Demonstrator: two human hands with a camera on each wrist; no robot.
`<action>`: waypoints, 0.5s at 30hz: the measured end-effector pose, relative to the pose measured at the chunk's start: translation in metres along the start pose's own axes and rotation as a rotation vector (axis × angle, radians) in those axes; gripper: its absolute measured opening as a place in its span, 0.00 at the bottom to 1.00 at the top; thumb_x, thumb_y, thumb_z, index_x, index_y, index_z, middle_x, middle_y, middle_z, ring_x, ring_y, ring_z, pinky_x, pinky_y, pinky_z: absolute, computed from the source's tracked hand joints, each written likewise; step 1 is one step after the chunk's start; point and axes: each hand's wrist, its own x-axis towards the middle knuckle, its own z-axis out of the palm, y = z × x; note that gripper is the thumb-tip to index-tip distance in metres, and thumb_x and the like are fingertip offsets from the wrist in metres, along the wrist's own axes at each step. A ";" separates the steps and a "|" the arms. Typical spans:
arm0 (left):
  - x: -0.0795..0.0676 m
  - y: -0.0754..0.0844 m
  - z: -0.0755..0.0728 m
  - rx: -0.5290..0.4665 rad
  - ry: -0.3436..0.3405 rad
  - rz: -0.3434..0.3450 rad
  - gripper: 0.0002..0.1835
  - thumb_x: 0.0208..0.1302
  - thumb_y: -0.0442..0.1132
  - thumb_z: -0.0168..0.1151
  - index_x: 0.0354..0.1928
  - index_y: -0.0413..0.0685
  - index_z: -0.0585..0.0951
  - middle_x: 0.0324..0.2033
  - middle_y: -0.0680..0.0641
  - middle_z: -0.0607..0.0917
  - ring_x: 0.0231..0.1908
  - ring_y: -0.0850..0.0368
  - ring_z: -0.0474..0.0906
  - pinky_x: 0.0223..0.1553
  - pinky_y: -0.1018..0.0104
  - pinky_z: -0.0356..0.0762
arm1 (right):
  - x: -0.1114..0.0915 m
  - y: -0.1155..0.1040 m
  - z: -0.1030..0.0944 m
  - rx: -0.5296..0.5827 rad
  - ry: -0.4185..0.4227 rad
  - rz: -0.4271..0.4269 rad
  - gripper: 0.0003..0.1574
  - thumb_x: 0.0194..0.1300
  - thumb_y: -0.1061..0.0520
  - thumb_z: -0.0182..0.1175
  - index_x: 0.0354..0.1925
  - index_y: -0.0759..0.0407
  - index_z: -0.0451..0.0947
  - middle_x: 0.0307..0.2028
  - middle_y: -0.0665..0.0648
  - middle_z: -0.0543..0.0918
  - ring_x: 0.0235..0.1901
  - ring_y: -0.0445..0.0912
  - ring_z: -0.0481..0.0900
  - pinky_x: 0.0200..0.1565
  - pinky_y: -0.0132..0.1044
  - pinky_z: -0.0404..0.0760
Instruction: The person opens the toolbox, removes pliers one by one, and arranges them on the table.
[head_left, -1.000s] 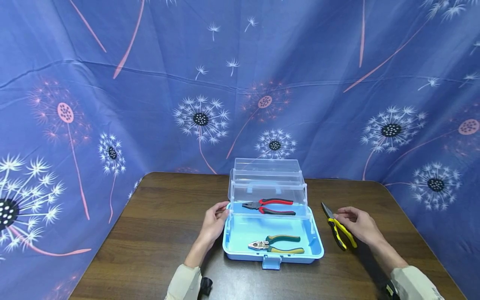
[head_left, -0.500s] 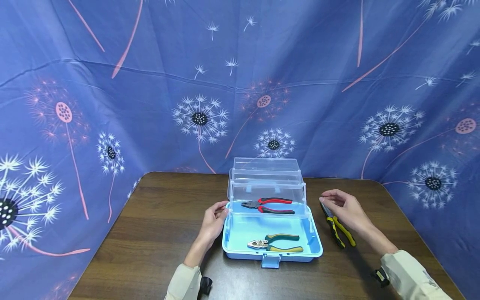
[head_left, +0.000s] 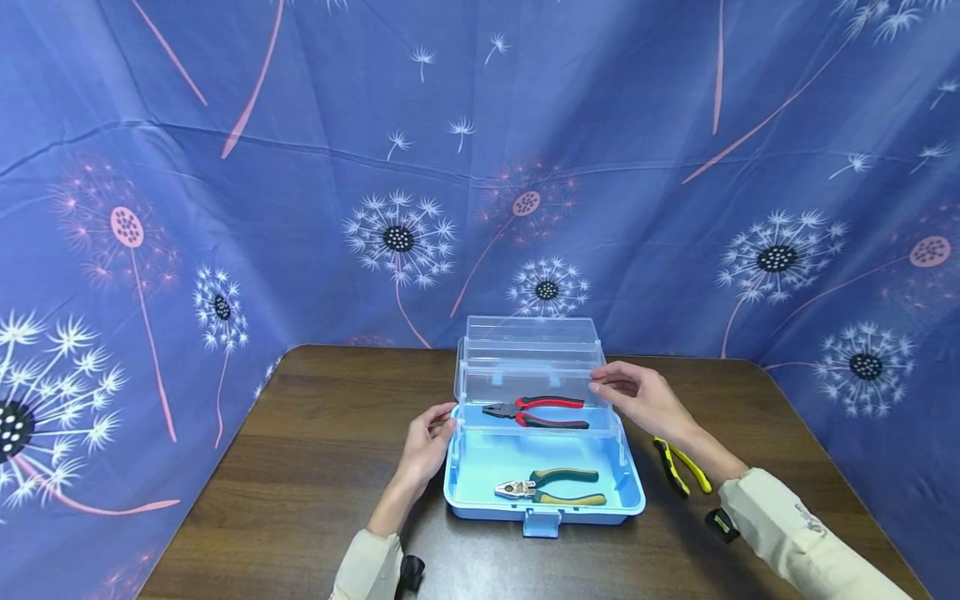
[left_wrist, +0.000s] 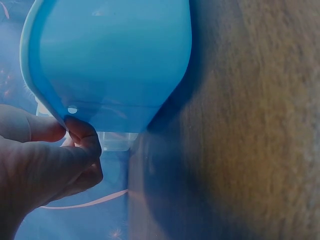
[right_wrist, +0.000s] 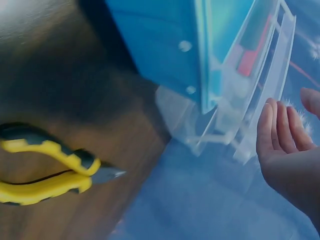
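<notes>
at lower centre of the head view, the left hand [head_left: 425, 447] pinches the rim [left_wrist: 25, 60] of a light-blue rectangular plastic toolbox [head_left: 585, 517]; the right hand [head_left: 639, 397], loose with fingers [right_wrist: 266, 131] extended, is by its clear plastic trays [head_left: 534, 354], which hold red-and-black metal pliers [head_left: 521, 408].

No text, brand, number or sign is reading legibly in any view. On the cream right sleeve [head_left: 776, 529], a small dark grey marking [head_left: 810, 518] is showing, but it is appearing too small for any letter or figure to be told. On the black device [head_left: 723, 525] beneath the right wrist, a pale yellowish patch is standing out; whether it is bearing print cannot be told. On the yellow-and-black pliers [right_wrist: 50, 186], the green-and-yellow pliers [head_left: 534, 487] and the blue box [left_wrist: 115, 55], no lettering is resolving at this sharpness.
</notes>
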 end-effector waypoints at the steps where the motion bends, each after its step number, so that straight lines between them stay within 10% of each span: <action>1: 0.000 0.000 0.000 0.001 0.001 -0.003 0.16 0.69 0.33 0.52 0.57 0.36 0.75 0.48 0.39 0.77 0.44 0.51 0.75 0.45 0.67 0.74 | 0.002 -0.003 0.003 0.006 -0.015 -0.008 0.20 0.63 0.50 0.63 0.49 0.60 0.78 0.42 0.54 0.83 0.40 0.46 0.82 0.42 0.32 0.79; 15: 0.001 -0.001 0.000 -0.034 -0.006 -0.019 0.17 0.69 0.33 0.53 0.57 0.37 0.75 0.48 0.39 0.77 0.43 0.52 0.75 0.42 0.69 0.74 | 0.021 -0.023 0.044 0.052 -0.164 -0.124 0.20 0.62 0.55 0.64 0.50 0.65 0.78 0.43 0.58 0.83 0.42 0.47 0.81 0.46 0.41 0.79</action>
